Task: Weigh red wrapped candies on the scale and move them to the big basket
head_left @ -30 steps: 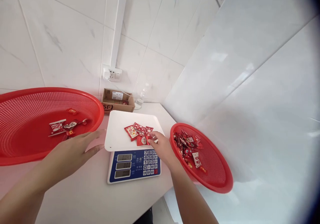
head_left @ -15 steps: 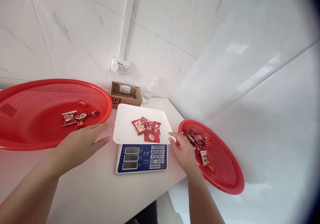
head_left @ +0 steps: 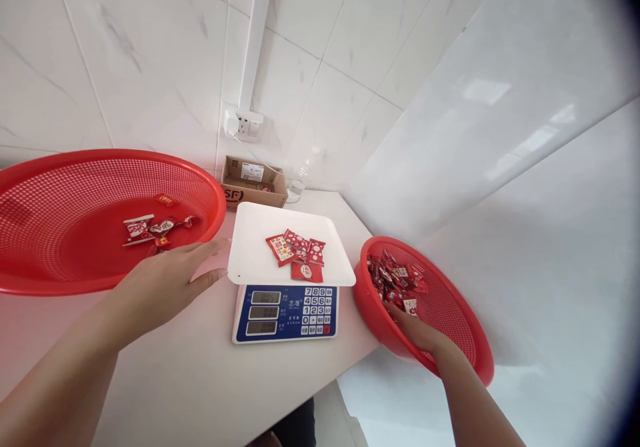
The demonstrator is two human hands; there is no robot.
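Observation:
A blue-faced scale [head_left: 286, 312] stands on the white counter, and its white weighing tray [head_left: 255, 255] holds several red candy packets [head_left: 298, 256]. My left hand [head_left: 165, 286] rests open and flat on the counter, fingertips close to the tray's left edge and the rim of the big red basket [head_left: 75, 280]. That basket holds a few packets [head_left: 154, 226]. My right hand [head_left: 413, 330] reaches into the small red basket [head_left: 465, 340] at the counter's right edge, touching the pile of red candies [head_left: 395, 280]. Its fingertips are buried among the candies.
A cardboard box [head_left: 254, 182] and a clear plastic bottle [head_left: 300, 184] sit against the tiled back wall, below a wall socket [head_left: 243, 126]. A glossy white wall closes in on the right. The counter's front edge runs near the scale.
My right hand left the scale tray and moved right and down into the small red basket. The left hand has stayed in place. The view has shifted slightly.

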